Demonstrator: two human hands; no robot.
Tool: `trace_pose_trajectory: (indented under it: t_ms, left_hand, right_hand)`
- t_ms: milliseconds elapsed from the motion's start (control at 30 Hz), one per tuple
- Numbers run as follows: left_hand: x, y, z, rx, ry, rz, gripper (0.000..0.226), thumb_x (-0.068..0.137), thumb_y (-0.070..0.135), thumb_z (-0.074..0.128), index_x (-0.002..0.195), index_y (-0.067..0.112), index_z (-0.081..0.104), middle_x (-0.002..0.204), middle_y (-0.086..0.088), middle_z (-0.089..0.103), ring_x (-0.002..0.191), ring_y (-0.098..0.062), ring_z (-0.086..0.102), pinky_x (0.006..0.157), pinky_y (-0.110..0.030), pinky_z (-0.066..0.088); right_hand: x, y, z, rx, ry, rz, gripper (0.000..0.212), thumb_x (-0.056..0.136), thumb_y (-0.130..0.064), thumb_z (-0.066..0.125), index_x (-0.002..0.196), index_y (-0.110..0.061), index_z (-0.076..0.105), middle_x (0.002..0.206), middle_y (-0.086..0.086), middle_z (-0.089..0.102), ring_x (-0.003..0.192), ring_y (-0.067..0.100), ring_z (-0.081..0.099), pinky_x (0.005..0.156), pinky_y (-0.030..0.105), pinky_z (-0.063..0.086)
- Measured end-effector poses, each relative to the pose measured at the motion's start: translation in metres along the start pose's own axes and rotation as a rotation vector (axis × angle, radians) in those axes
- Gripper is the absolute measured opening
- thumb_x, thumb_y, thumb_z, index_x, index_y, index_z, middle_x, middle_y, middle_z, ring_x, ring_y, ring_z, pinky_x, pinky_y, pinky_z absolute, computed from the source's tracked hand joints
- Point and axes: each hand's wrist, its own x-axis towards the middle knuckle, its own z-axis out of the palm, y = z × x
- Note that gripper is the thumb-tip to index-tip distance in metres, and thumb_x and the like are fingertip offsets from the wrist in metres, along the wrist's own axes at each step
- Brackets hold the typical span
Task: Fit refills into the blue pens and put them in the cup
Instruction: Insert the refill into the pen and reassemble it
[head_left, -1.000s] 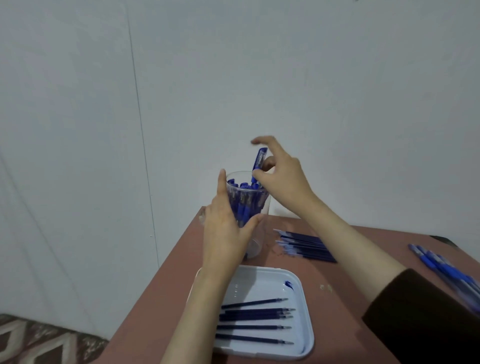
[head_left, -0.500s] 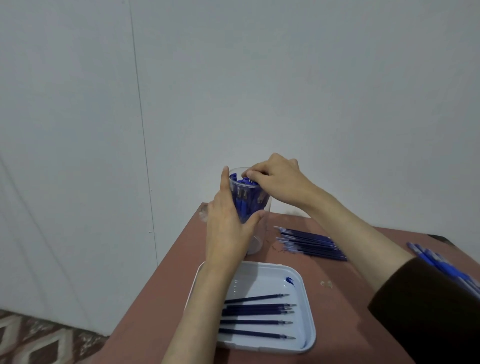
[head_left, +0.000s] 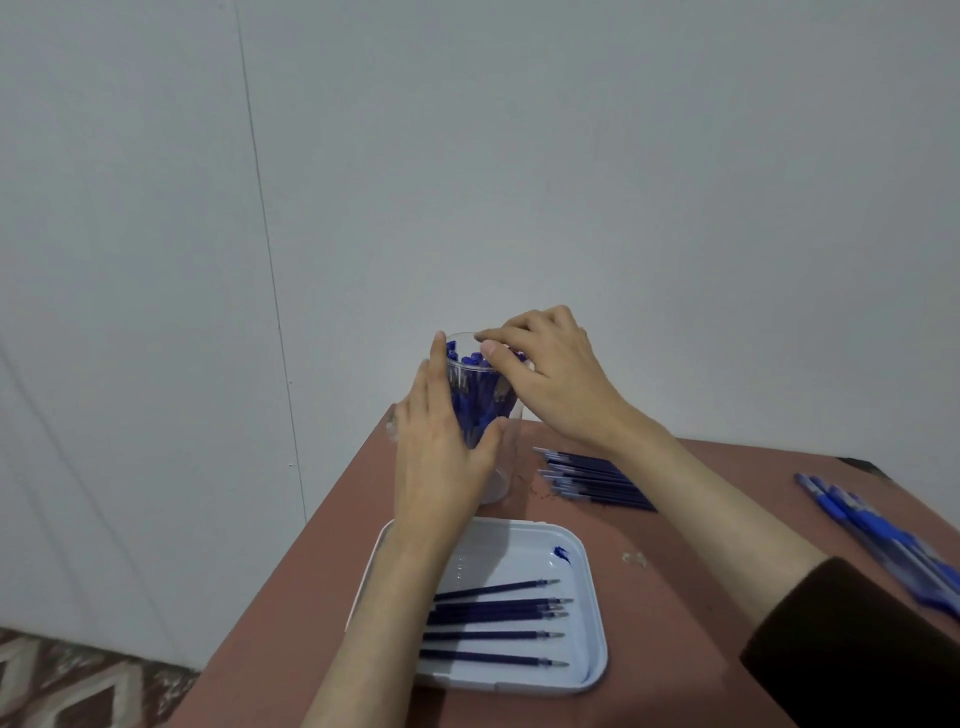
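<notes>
On the brown surface (head_left: 675, 519), white tray (head_left: 597, 597) with more refills (head_left: 493, 618) lying in it. At the far corner, clear cup (head_left: 501, 478) packed with blue pens (head_left: 475, 395), wrapped in the left hand (head_left: 441, 457) grip, with the right hand (head_left: 556, 379) grip curled over the pen tops, pinching or merely pressing, impossible to tell. Well along, seemingly, yet unfinished: loose pens (head_left: 883, 540) at the right edge, pile of refills (head_left: 592, 475) just beside the cup.

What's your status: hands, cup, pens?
Left hand grips cup. Right hand over rim on pens, grip unclear. Nothing in the way.
</notes>
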Motion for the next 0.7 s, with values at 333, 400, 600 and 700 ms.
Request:
trace_pose_trajectory:
  t_ms: [333,400,600,700]
  left_hand:
    - [-0.038,0.055,0.021,0.141,0.219,0.307,0.065,0.076,0.004,0.063,0.138,0.012,0.043,0.138,-0.015,0.045,0.125,-0.030,0.037,0.108,-0.033,0.027]
    - [-0.050,0.075,0.036,0.100,0.143,0.370,0.061,0.076,0.006,0.058,0.135,0.011,0.045,0.134,-0.014,0.049,0.123,-0.029,0.039,0.106,-0.033,0.028]
    - [-0.078,0.118,0.097,0.008,-0.150,0.423,0.046,0.079,0.013,0.052,0.124,0.014,0.055,0.130,-0.009,0.052,0.119,-0.025,0.041,0.100,-0.035,0.038]
    - [-0.086,0.128,0.116,-0.019,-0.247,0.420,0.043,0.080,0.016,0.048,0.122,0.015,0.058,0.129,-0.008,0.052,0.119,-0.020,0.039,0.100,-0.033,0.040]
  right_hand:
    - [-0.074,0.044,-0.041,0.004,0.024,0.198,0.027,0.096,-0.029,0.051,0.120,-0.028,0.064,0.109,-0.007,0.059,0.113,0.009,0.038,0.095,0.025,0.033]
    - [-0.090,0.064,-0.055,-0.102,-0.035,0.313,0.028,0.095,-0.029,0.052,0.119,-0.028,0.064,0.112,-0.003,0.059,0.117,0.014,0.038,0.096,0.028,0.033]
    - [-0.138,0.128,-0.112,-0.288,-0.152,0.671,0.033,0.090,-0.023,0.054,0.122,-0.022,0.063,0.120,0.008,0.061,0.121,0.026,0.043,0.089,0.034,0.042]
    - [-0.156,0.151,-0.134,-0.415,-0.177,0.802,0.025,0.093,-0.029,0.053,0.113,-0.020,0.064,0.118,0.007,0.062,0.111,0.027,0.053,0.075,0.029,0.039]
